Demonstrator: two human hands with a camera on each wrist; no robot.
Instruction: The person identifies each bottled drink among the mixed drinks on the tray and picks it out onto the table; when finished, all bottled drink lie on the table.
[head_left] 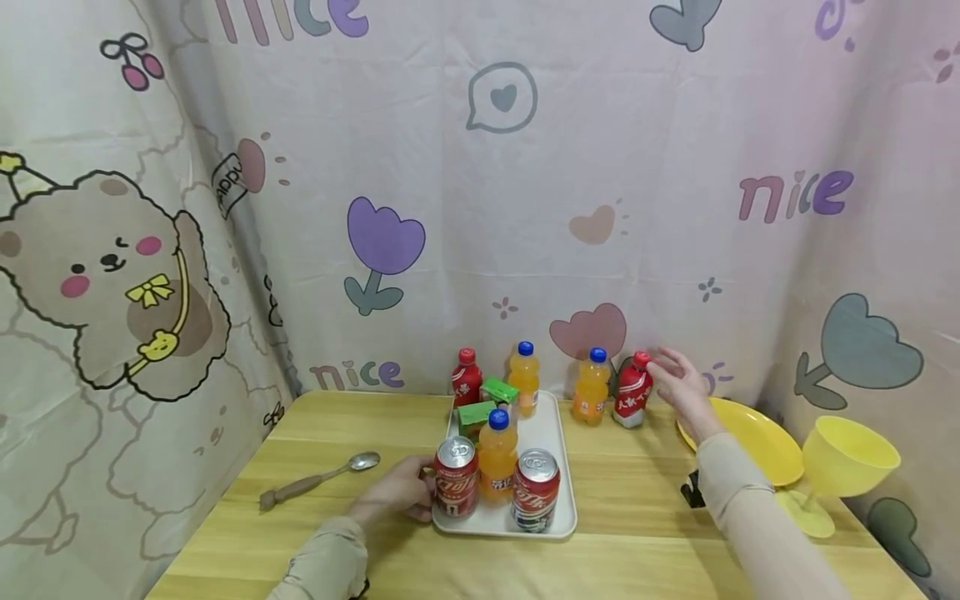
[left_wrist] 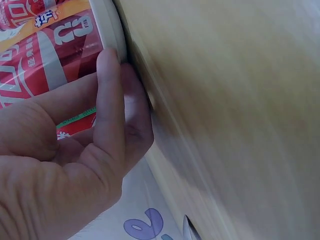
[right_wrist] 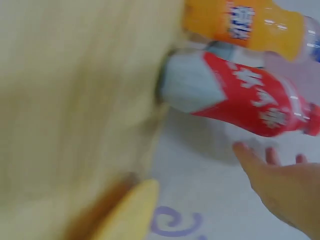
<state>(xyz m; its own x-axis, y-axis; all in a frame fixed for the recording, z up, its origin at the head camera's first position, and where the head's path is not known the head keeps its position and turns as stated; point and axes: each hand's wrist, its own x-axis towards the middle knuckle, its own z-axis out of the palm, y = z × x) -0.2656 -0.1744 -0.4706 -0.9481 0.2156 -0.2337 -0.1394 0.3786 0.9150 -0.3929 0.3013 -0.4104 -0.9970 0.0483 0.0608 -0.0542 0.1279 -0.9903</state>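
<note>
At the left side of a white tray (head_left: 551, 500), my left hand (head_left: 405, 490) holds the rim with bent fingers, close beside a red soda can (head_left: 456, 479). In the left wrist view, fingertips (left_wrist: 107, 62) meet the tray's pale edge; part of the grip is hidden. My right hand (head_left: 682, 392) reaches near a small red-and-white bottle (head_left: 633, 392), fingers spread. The right wrist view shows a gap between that hand (right_wrist: 285, 185) and the upright bottle (right_wrist: 240, 97). An orange drink bottle (head_left: 591, 390) stands just left of the red-and-white one, off the tray.
The tray bears another soda can (head_left: 536, 492), orange drink bottles (head_left: 498, 458), green-topped boxes (head_left: 474, 417) and another red bottle (head_left: 467, 379). A wooden-handled spoon (head_left: 318, 479) lies left. At right are a yellow plate (head_left: 757, 442) and yellow goblet (head_left: 847, 458). A patterned curtain (head_left: 487, 208) hangs behind.
</note>
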